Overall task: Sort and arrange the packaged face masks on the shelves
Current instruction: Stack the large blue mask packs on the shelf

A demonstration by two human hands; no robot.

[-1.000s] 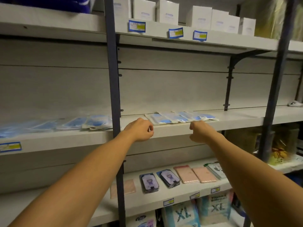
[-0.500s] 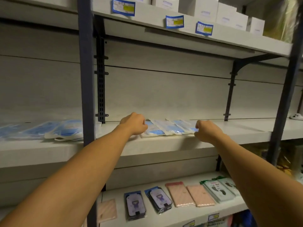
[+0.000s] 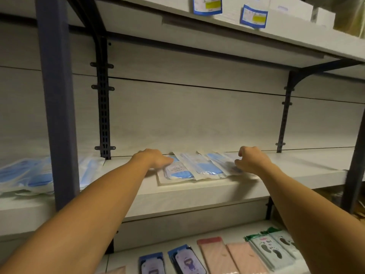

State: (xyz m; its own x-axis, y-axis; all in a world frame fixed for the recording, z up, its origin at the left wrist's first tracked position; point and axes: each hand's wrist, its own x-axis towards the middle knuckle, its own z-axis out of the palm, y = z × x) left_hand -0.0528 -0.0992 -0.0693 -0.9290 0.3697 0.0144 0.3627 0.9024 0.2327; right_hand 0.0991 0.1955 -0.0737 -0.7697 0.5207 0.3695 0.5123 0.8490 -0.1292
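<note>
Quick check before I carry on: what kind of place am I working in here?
Most likely a shop or its stockroom: metal shelving with blue price labels on the shelf edges, packaged face masks laid out, more packaged goods below.

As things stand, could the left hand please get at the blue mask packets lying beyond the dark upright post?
Probably not directly. The left hand rests on the middle row of mask packets, and the dark upright post stands between it and the blue mask packets at the far left; it would likely have to go around the post.
</note>
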